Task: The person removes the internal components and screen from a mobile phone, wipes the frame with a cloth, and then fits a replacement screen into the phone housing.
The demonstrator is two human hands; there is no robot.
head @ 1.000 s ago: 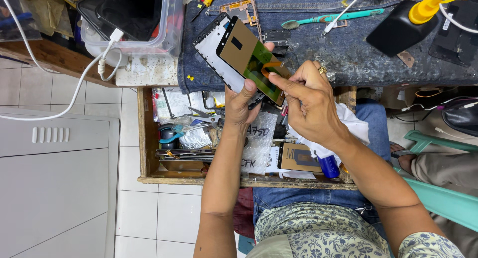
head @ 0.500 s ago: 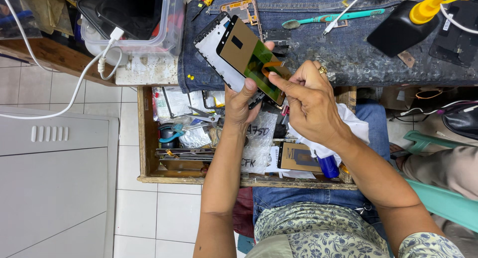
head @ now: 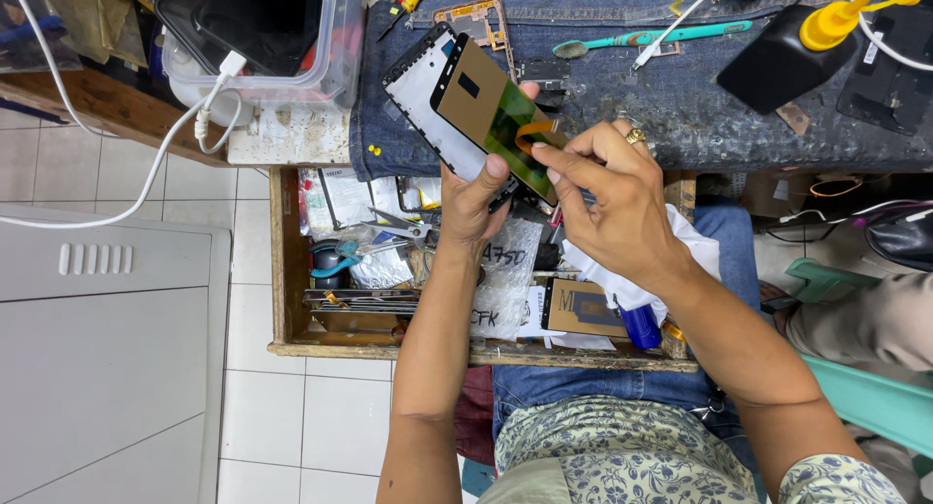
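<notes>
Left hand (head: 476, 198) grips phone screen panel (head: 491, 115); right hand (head: 612, 198) fingers pinching its orange flex cable (head: 535, 130). Advise gentle, steady pull, avoiding creases.

Denim-covered counter (head: 680, 125), on it a teal toothbrush (head: 646, 39), black bottle with yellow nozzle (head: 792, 57), orange phone frame (head: 476, 23), clear plastic tub (head: 330, 67) at its left end, open drawer (head: 282, 271) of clutter beneath

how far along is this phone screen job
Done: the screen is lifted clear of the white frame, its gold back facing up.
In hand: the left hand holds frame and screen together, while the right hand pinches at the orange flex cable.
Left: screen and frame are not closed together; a spare frame and a teal brush lie on the denim mat.
</notes>
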